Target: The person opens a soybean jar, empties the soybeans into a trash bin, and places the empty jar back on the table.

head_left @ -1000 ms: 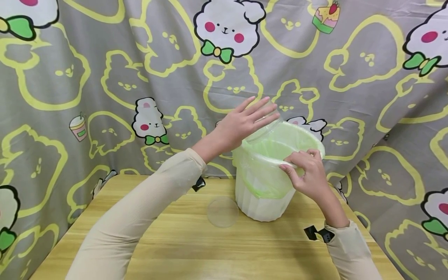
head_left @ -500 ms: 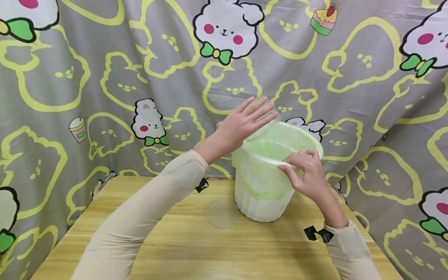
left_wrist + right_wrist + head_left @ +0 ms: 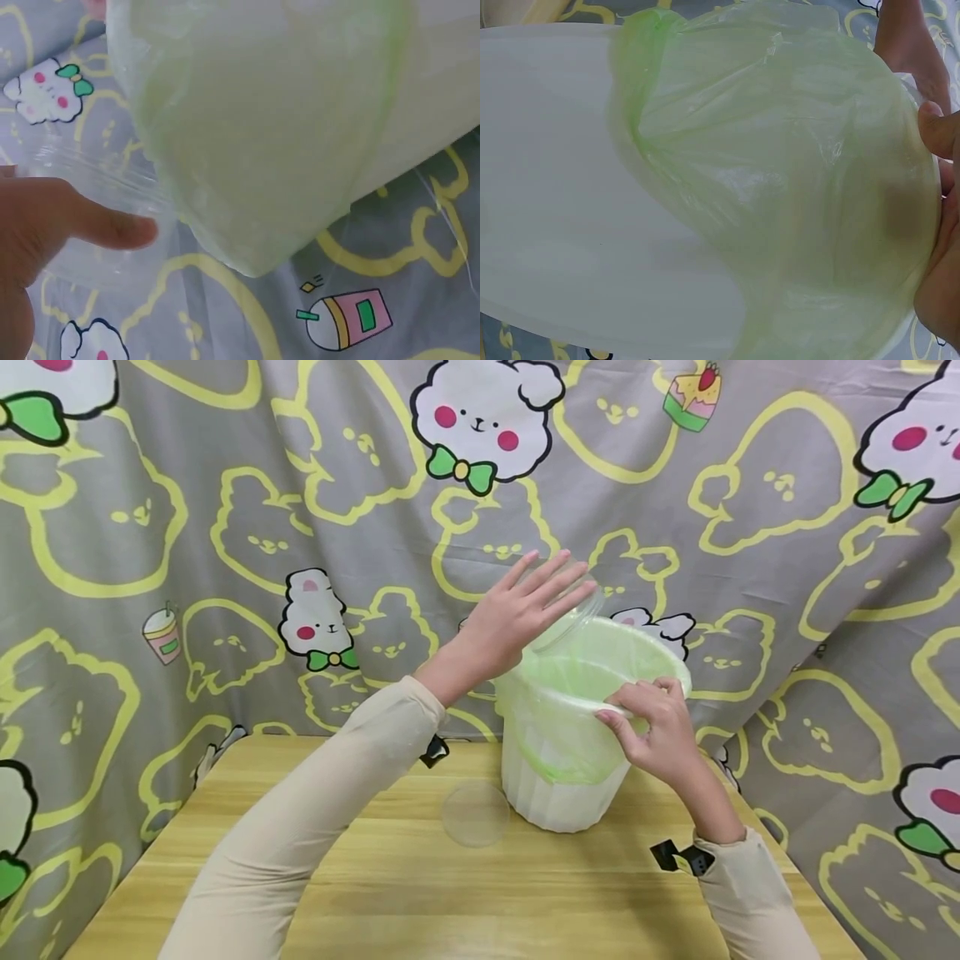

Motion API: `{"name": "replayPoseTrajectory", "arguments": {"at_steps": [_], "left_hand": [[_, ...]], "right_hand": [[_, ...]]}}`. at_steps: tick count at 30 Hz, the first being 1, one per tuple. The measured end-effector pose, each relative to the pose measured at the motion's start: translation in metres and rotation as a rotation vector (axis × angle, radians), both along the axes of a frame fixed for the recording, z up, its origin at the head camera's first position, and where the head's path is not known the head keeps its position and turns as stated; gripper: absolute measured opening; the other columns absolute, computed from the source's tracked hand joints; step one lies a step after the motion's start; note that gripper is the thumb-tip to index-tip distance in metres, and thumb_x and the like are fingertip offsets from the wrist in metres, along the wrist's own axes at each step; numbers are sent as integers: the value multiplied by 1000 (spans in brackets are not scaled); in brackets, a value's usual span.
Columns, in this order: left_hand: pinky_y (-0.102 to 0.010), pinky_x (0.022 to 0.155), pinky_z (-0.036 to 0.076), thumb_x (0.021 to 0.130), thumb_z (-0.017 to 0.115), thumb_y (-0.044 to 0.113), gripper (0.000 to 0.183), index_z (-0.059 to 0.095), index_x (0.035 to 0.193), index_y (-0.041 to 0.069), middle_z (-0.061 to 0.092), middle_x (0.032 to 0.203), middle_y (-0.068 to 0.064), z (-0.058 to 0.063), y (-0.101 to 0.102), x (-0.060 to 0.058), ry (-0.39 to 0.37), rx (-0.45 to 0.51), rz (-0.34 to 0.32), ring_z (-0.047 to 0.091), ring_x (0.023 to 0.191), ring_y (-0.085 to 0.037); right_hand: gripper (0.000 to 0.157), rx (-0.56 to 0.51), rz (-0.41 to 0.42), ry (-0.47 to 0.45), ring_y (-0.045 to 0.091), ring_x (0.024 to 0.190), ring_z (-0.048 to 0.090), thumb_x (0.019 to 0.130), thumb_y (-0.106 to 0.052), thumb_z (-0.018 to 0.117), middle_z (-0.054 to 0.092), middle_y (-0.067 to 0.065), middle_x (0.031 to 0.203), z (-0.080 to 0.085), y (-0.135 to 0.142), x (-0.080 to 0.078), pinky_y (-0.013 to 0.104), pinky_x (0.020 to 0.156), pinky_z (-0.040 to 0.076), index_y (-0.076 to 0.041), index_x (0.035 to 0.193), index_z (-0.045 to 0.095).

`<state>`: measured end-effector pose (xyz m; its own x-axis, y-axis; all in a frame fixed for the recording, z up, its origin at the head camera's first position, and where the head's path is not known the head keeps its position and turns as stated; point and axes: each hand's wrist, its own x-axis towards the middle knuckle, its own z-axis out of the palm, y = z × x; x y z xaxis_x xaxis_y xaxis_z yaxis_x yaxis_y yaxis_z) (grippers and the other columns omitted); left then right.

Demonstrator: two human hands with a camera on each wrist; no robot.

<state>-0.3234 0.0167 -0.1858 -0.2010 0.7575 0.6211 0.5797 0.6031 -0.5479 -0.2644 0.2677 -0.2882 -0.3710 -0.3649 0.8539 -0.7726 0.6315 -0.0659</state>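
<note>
A white ribbed trash bin (image 3: 558,806) stands on the table, lined with a thin green bag (image 3: 566,739) folded over its rim. My left hand (image 3: 517,614) holds a clear plastic container (image 3: 573,622) tilted at the bin's left rim. In the left wrist view its thumb (image 3: 124,229) presses along the see-through wall, close beside the lined rim. My right hand (image 3: 656,727) pinches the bin's near right rim through the bag, thumb outside and fingers over the inside. The bottom of the bin is hidden.
A clear round lid (image 3: 476,813) lies flat on the wooden table (image 3: 390,893), left of the bin's foot. Behind the table hangs a grey curtain (image 3: 375,552) with cartoon prints, close to the bin's back.
My left hand has risen slightly with the clear container, and more of the container shows past the fingers. My right hand keeps its grip on the rim.
</note>
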Motion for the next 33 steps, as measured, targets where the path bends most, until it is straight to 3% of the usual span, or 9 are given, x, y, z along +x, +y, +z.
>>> {"name": "replayPoseTrajectory", "arguments": {"at_steps": [8, 13, 16, 19, 21, 24, 27, 29, 33], "left_hand": [[-42, 130, 17, 83, 58, -15, 84, 37, 158, 16, 37, 165, -5, -2, 1, 6, -62, -66, 39, 28, 156, -26], [-44, 130, 13, 84, 61, -10, 84, 35, 159, 16, 35, 166, -6, 3, -3, 8, -83, -1, 37, 26, 156, -27], [-42, 131, 8, 83, 80, 11, 91, 32, 160, 17, 32, 167, -5, 11, -12, 14, -163, 111, 52, 24, 157, -26], [-37, 131, 5, 69, 94, 38, 113, 32, 160, 18, 33, 166, -2, 16, -27, 19, -250, 278, 51, 24, 155, -25], [-35, 130, 10, 61, 97, 48, 119, 35, 158, 18, 38, 163, -2, 14, -39, 20, -286, 404, 10, 29, 152, -25], [-36, 126, 24, 54, 100, 50, 122, 41, 155, 15, 46, 158, -3, 4, -58, 23, -338, 581, -91, 36, 145, -25], [-41, 115, 39, 50, 101, 48, 122, 44, 154, 19, 50, 154, 1, -9, -77, 27, -459, 747, -148, 41, 139, -22], [-45, 107, 46, 49, 102, 47, 122, 44, 154, 25, 52, 150, 3, -17, -90, 31, -573, 851, -138, 42, 135, -21], [-50, 97, 51, 50, 103, 42, 119, 43, 153, 34, 50, 142, -4, -32, -115, 34, -775, 992, -52, 42, 128, -23]], "right_hand": [[55, 1, -5, -6, 17, 68, 58, 102, -57, 51, 70, 1, 72, -1, 0, 0, 39, 83, 29, -12, 77, 71], [56, 0, -2, -3, 17, 68, 58, 101, -58, 51, 70, 2, 72, -2, 0, 0, 39, 82, 29, -11, 78, 71], [56, -2, 6, 15, 19, 67, 58, 101, -57, 52, 71, 3, 73, -1, -1, 0, 40, 81, 29, -10, 79, 72], [55, -2, 9, 23, 20, 67, 58, 101, -56, 52, 71, 3, 73, 1, -1, 1, 43, 81, 30, -9, 79, 72], [56, -1, 11, 18, 20, 67, 58, 101, -56, 52, 71, 3, 74, 1, -1, 0, 44, 81, 30, -9, 80, 72], [54, 1, 7, 4, 19, 68, 58, 101, -56, 52, 71, 2, 74, 0, 1, 0, 44, 82, 30, -10, 80, 73], [52, 3, 3, -3, 19, 69, 59, 102, -55, 53, 72, 2, 74, 0, 2, 1, 43, 83, 30, -11, 81, 73], [51, 1, 1, -5, 19, 69, 59, 102, -54, 54, 72, 2, 74, 0, 1, 1, 42, 83, 30, -11, 81, 73], [53, -1, 6, 8, 19, 68, 59, 102, -55, 53, 72, 2, 74, 1, 0, 1, 42, 83, 30, -11, 80, 73]]}}
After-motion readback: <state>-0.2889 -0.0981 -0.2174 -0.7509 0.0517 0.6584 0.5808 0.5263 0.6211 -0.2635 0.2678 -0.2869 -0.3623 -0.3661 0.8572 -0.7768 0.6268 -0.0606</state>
